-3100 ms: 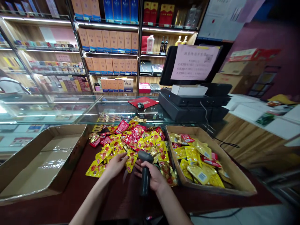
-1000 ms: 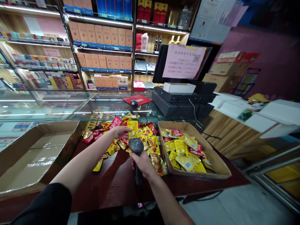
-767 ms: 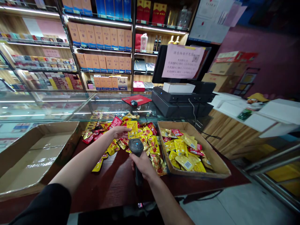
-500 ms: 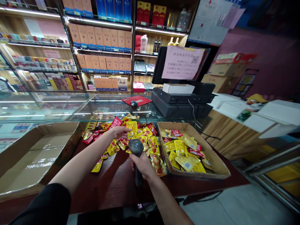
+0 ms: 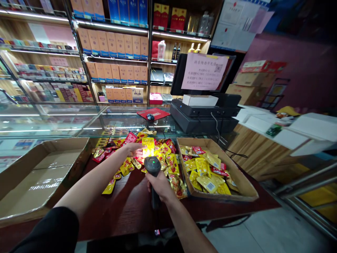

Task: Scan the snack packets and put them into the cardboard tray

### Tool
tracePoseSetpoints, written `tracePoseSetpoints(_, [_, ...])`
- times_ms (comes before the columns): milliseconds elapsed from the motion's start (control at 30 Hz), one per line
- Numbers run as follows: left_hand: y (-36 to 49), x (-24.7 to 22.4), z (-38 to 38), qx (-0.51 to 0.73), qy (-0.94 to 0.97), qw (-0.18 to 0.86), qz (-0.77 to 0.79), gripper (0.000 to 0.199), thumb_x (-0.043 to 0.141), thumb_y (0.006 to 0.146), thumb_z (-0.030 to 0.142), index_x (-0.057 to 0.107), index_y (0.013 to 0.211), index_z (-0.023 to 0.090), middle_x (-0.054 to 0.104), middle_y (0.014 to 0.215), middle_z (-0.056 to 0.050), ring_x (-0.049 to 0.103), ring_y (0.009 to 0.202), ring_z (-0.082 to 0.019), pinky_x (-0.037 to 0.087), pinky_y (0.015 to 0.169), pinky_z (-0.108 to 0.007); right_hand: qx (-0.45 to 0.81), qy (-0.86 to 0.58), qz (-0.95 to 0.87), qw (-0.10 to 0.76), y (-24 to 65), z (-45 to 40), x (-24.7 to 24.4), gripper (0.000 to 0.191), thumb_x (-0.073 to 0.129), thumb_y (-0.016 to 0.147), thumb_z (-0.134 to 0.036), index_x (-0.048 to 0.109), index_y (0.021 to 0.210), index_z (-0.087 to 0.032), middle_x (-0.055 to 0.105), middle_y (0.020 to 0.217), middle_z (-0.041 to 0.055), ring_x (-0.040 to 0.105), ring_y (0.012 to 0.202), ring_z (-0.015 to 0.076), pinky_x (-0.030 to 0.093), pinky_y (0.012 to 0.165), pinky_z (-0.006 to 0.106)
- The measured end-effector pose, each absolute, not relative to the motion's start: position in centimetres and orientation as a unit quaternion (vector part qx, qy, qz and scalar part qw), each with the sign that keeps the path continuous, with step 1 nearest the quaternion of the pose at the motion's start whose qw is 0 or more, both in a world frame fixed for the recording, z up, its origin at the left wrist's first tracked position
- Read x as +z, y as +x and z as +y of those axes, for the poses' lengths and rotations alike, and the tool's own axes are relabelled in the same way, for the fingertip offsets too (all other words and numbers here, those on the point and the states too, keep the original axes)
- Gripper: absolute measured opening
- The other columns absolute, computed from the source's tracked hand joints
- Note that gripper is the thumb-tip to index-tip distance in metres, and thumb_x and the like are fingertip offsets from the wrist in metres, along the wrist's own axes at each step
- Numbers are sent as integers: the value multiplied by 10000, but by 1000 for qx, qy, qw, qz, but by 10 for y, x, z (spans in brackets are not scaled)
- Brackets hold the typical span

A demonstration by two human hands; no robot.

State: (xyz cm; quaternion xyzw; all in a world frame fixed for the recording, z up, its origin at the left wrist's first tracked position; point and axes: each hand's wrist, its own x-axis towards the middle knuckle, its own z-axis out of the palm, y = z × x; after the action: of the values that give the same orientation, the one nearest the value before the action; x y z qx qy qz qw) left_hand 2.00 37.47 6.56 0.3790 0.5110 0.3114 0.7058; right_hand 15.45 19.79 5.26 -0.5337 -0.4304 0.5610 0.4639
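My left hand (image 5: 135, 150) holds up a yellow snack packet (image 5: 147, 146) by its left edge, above a pile of red, yellow and gold packets (image 5: 126, 166). Bright light falls on the packet. Wrapped around the handle of a black barcode scanner (image 5: 152, 164) is my right hand (image 5: 161, 186). The scanner's head points away from me at the packet, just short of it, and a small green light glows on its top. Part of the right hand's fingers is hidden behind the handle.
A cardboard tray (image 5: 249, 193) with several packets stands at the right, and another cardboard tray (image 5: 43, 202) at the left. Behind the pile are a glass counter (image 5: 121, 117), a red mouse pad (image 5: 162, 113) with a mouse, and a monitor (image 5: 180, 75) over a black cash drawer (image 5: 205, 121).
The scanner's light has turned from blue to green, and a bright glow now covers the yellow packet. Both hands have stayed almost still.
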Motion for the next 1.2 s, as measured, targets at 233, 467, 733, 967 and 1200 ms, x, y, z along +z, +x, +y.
tracePoseSetpoints(233, [18,69,366,239,398,723,511,344,818,535,180,563,762,143,645,676,-14,608,532,-119,544,529,-239,548,-501,-380,551,170,205,60,173,653,579,-227,617,725,-141,619,640,-7,532,553,98,418,525,205])
tracePoseSetpoints(467, [31,80,328,184,427,750,470,334,819,541,219,581,758,132,649,676,-19,605,509,-103,553,541,-242,719,-431,-205,505,223,222,78,267,597,565,-118,646,826,-141,602,689,5,545,602,100,475,650,242])
tracePoseSetpoints(733, [110,107,324,153,450,780,406,310,796,589,210,627,831,114,694,835,-103,677,672,-187,571,603,-283,721,-423,-209,508,294,222,109,210,537,626,-89,639,803,-138,467,520,-32,499,537,109,503,698,310])
tracePoseSetpoints(967, [234,125,352,146,447,813,343,225,645,773,232,634,933,75,687,929,-160,683,782,-216,565,703,-292,627,-461,-195,596,393,231,142,170,532,629,-68,611,761,-141,488,522,-35,492,522,99,499,646,281])
tracePoseSetpoints(1200, [316,128,361,189,456,800,341,267,609,801,309,623,906,64,671,942,-162,674,813,-202,557,737,-268,559,-512,-156,633,461,226,159,157,515,637,-89,591,765,-137,535,523,-20,450,417,93,407,455,222])
